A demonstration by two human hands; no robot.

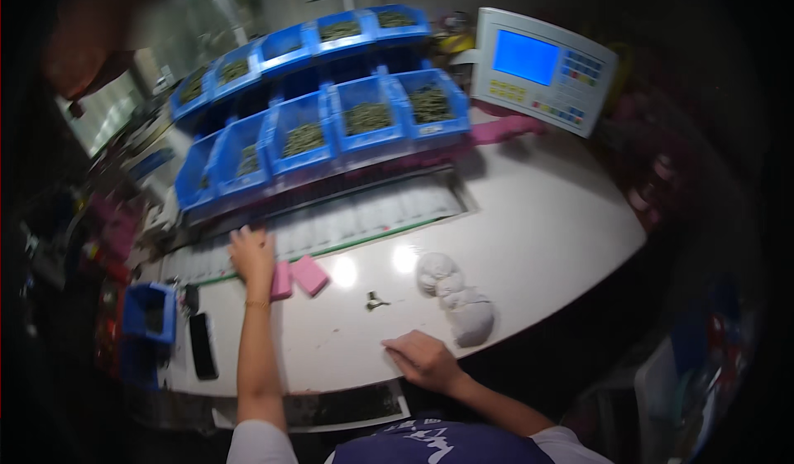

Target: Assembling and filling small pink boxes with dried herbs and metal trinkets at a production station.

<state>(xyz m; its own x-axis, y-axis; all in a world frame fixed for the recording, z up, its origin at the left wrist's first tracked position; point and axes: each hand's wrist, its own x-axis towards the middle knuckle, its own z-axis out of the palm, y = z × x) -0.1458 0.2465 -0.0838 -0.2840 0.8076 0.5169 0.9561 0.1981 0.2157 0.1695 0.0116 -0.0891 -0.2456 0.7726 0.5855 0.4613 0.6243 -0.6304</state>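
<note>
My left hand [252, 253] reaches over the left part of a long white tray strip [356, 220] divided into narrow compartments. Its fingertips are slightly apart on the strip, and I make out nothing in them. Two pink blocks [309, 275] lie side by side just right of that wrist. Near the table's front edge, my right hand [426, 361] has its fingers curled together in a pinch; whatever is between them is too small to tell. Ahead of it lies a small dark green and pale piece [376, 301]. A white, lumpy wrapped bundle [457, 298] rests to its right.
Two tiers of blue bins [302, 125], most holding greenish dried pieces, stand behind the strip. A control panel [542, 71] with a blue screen is at the back right. On the left are a black phone [203, 346] and a blue bin [150, 311]. The white table [546, 208] curves at right.
</note>
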